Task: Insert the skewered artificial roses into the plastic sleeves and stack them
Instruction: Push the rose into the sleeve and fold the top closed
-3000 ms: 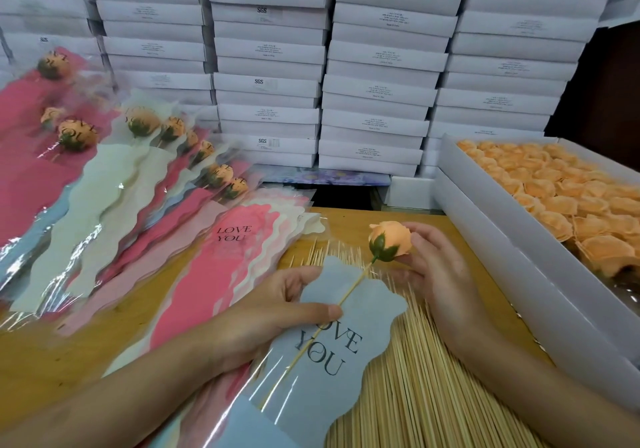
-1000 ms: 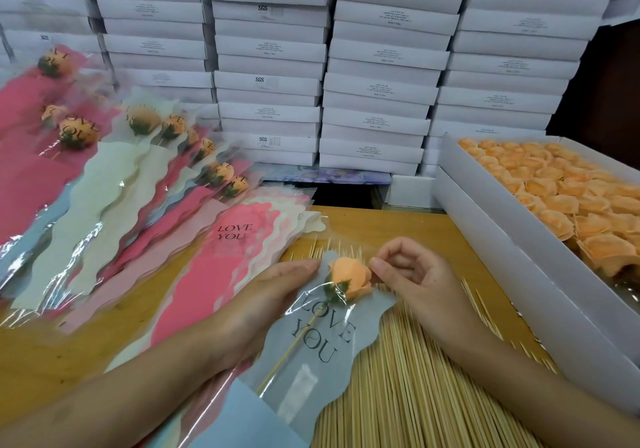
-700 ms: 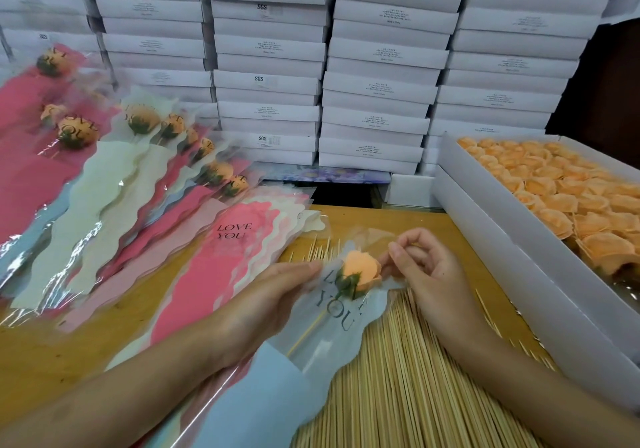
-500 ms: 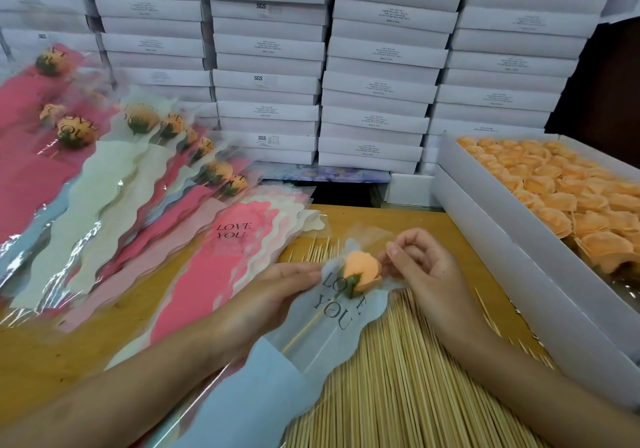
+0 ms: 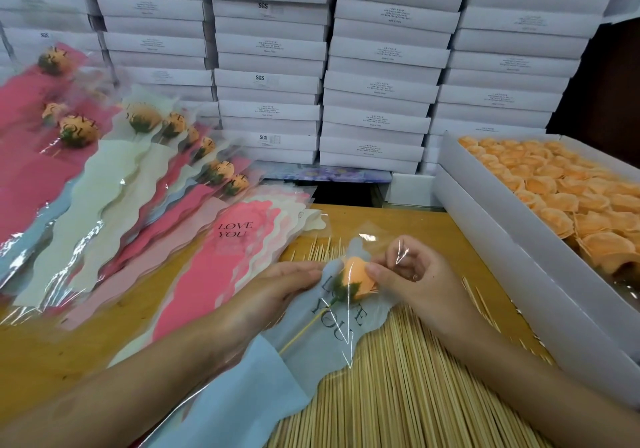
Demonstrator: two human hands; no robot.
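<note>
Left hand (image 5: 277, 288) extends, fingers straight; right hand (image 5: 415, 284) curls, fingers pinching the sleeve (image 5: 332, 350).

Even bright light, glare on plastic sleeves (image 5: 83, 239), wide-angle edge warp.

A peach rose (image 5: 358, 277) with green leaves lies in a pale blue sleeve (image 5: 332, 340) lettered black, beside pink sleeves (image 5: 221, 260), on a yellow-brown counter (image 5: 391, 222).
</note>
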